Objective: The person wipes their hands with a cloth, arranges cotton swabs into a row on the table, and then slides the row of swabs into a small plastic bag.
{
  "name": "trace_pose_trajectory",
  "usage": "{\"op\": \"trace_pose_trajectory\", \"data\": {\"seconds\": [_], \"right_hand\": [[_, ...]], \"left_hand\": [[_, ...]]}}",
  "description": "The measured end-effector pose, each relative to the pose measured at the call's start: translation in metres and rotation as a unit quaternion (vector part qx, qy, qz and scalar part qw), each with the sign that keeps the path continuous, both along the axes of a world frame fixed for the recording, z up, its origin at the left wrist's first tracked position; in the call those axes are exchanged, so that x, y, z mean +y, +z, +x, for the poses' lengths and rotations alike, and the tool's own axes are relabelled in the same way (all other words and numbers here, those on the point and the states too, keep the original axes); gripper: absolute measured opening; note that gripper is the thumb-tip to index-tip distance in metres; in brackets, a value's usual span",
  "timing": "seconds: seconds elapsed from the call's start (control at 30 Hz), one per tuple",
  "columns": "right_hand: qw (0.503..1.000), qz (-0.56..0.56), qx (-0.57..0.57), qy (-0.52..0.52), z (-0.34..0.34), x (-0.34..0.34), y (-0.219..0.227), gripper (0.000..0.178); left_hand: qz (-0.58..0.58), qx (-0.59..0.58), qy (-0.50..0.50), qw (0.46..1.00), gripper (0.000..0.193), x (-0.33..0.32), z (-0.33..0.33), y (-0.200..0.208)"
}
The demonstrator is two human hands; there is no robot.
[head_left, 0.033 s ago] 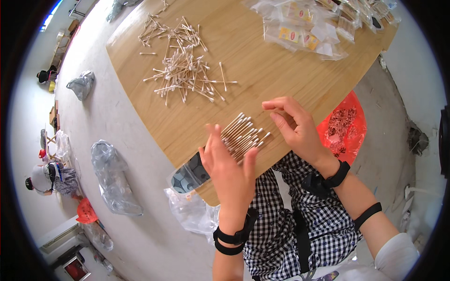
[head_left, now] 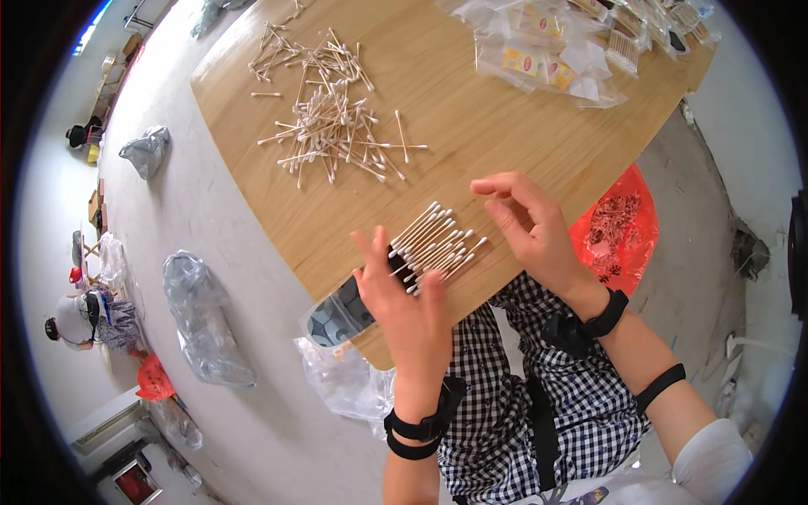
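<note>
A row of cotton swabs (head_left: 438, 244) lies side by side near the table's front edge, tips roughly lined up. Under and beside them is a dark flat object with a grey patterned end (head_left: 337, 316); its kind is not clear. At the near left end of the row hovers my left hand (head_left: 400, 307), fingers spread, holding nothing I can see. My right hand (head_left: 534, 231) is raised to the right of the row, its fingers bent and thumb apart from the index finger, with nothing visible between them. A loose heap of cotton swabs (head_left: 337, 126) lies farther back on the left.
Clear packets with yellow labels (head_left: 526, 59) cover the far right of the wooden table (head_left: 471, 151). A red bag (head_left: 627, 227) of small pieces is beside the table on the right. Plastic bags (head_left: 206, 324) lie on the floor at left, where another person (head_left: 88, 324) is.
My left hand has drawn slightly left and back from the row, uncovering more swab ends and part of the dark object. My right hand has barely shifted.
</note>
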State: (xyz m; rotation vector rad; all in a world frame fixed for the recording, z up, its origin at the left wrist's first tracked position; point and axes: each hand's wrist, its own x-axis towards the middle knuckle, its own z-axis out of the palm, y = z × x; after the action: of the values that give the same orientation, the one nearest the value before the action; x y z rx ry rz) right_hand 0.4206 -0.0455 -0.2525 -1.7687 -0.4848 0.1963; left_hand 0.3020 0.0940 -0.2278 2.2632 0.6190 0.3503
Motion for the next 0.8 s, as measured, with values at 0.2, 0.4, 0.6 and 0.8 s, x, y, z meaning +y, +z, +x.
{"op": "trace_pose_trajectory", "data": {"seconds": [0.2,0.4,0.6,0.8], "right_hand": [[0.975,0.171,0.144,-0.001,-0.006,0.027,-0.003,0.040],[0.955,0.236,0.178,0.017,-0.013,0.039,-0.002,0.051],[0.955,0.233,0.179,0.032,-0.018,0.037,0.000,0.055],[0.959,0.224,0.168,0.033,-0.012,0.036,-0.002,0.060]], "left_hand": [[-0.266,-0.234,0.179,0.918,0.074,-0.003,-0.005,-0.022],[-0.375,-0.284,0.171,0.865,0.073,-0.016,0.003,-0.017],[-0.408,-0.303,0.169,0.845,0.071,-0.026,0.007,-0.017],[-0.364,-0.314,0.190,0.856,0.070,-0.023,0.002,-0.019]]}}
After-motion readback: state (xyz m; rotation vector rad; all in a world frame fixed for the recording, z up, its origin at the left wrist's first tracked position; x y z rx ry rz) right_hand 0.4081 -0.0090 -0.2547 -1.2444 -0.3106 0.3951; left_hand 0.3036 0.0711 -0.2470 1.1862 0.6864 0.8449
